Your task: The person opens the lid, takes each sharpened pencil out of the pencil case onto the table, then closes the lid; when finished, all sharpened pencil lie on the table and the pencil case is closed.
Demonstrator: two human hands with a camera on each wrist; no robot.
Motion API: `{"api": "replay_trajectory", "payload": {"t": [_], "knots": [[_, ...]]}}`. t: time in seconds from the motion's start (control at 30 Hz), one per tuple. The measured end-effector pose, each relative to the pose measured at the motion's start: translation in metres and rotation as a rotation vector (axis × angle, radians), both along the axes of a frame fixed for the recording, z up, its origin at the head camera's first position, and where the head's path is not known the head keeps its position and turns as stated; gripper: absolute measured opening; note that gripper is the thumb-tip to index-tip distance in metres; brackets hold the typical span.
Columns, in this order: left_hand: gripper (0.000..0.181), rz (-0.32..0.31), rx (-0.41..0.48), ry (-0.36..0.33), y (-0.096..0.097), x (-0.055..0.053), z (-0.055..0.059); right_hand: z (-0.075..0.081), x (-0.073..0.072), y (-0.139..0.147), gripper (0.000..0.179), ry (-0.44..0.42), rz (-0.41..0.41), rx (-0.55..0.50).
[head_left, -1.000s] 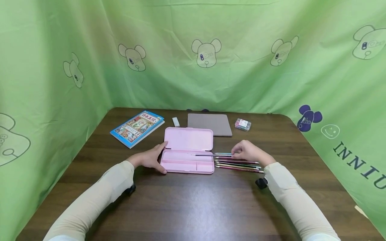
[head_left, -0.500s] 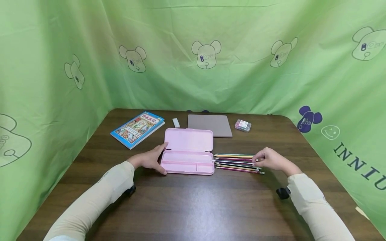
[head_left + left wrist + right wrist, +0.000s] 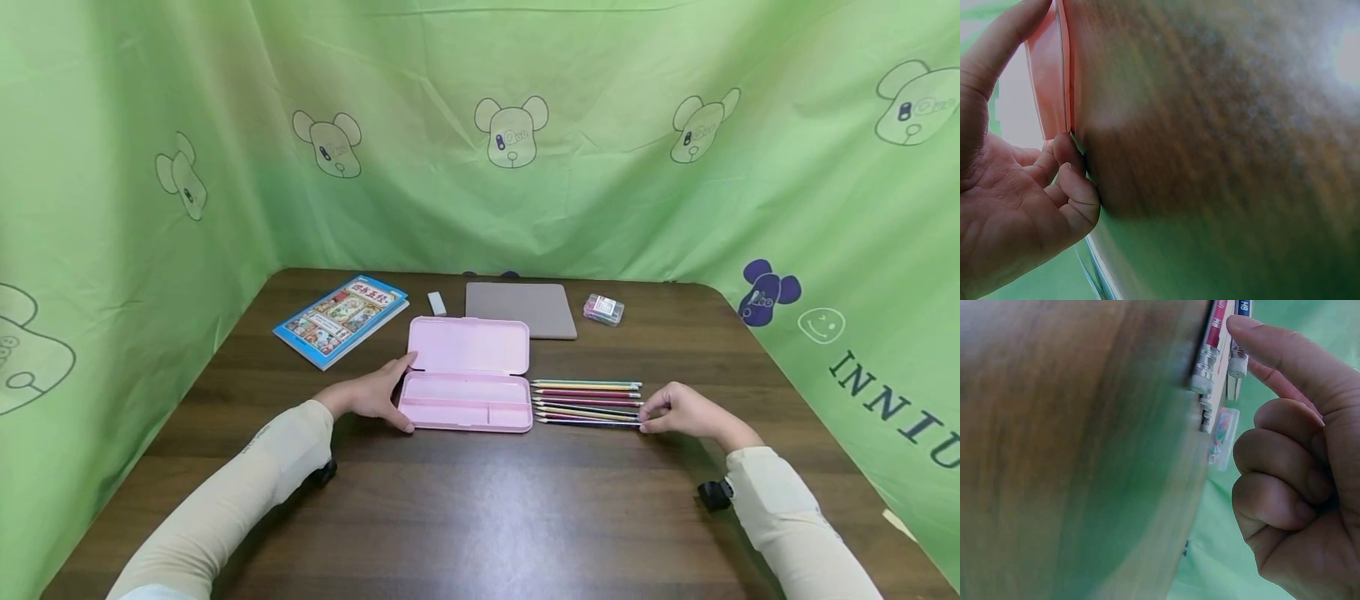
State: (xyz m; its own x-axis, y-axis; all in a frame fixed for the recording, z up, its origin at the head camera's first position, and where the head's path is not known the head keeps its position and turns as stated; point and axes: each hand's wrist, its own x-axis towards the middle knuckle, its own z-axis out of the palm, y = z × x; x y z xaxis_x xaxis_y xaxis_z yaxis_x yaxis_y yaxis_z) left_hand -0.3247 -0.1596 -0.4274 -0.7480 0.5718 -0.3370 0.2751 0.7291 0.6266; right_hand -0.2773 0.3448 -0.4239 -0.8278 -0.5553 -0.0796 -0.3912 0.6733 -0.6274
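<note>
A pink pencil case (image 3: pixel 468 387) lies with its lid raised back, and its compartments look bare. My left hand (image 3: pixel 367 395) grips the case's left end, thumb at the front corner and fingers toward the hinge; in the left wrist view the thumb (image 3: pixel 997 47) lies along the pink side. Right of the case, several pencils (image 3: pixel 588 394) lie side by side, tips pointing left. My right hand (image 3: pixel 688 414) pinches a dark blue pencil (image 3: pixel 588 423) near its eraser end, at the front of that row. The right wrist view shows its white eraser (image 3: pixel 1237 370) beside a magenta pencil (image 3: pixel 1215 328).
Behind the case lies a flat grey rectangular item (image 3: pixel 521 308). A white eraser-like block (image 3: pixel 437 304) sits left of it, and a small clear box (image 3: pixel 603 309) to its right. A blue picture book (image 3: pixel 341 321) lies at the back left. Green cloth (image 3: pixel 510 217) surrounds the table.
My right hand has moved right and toward me with the pencil, from over the case's right edge to the front of the pencil row. The left hand stays at the case.
</note>
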Motion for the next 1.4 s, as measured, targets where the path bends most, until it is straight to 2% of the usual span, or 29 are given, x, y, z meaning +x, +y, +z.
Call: {"api": "replay_trajectory", "payload": {"t": [0.2,0.4,0.73,0.93,1.4], "knots": [[0.118,-0.004,0.004,-0.002,0.0,0.001,-0.002,0.001,-0.003,-0.001,0.014,-0.075,-0.088,0.028],[0.118,0.015,-0.006,-0.007,0.001,0.001,0.001,0.001,-0.008,-0.003,0.025,-0.057,-0.136,0.003],[0.118,0.017,-0.008,-0.013,0.001,0.002,0.002,-0.003,-0.024,-0.028,0.027,-0.035,-0.137,-0.038],[0.119,0.036,-0.012,-0.024,0.001,0.001,0.001,0.0,-0.039,-0.046,0.03,-0.043,-0.116,-0.041],[0.118,0.038,-0.019,-0.032,0.003,0.002,0.003,0.012,-0.071,-0.089,0.036,0.018,-0.055,-0.018]]}}
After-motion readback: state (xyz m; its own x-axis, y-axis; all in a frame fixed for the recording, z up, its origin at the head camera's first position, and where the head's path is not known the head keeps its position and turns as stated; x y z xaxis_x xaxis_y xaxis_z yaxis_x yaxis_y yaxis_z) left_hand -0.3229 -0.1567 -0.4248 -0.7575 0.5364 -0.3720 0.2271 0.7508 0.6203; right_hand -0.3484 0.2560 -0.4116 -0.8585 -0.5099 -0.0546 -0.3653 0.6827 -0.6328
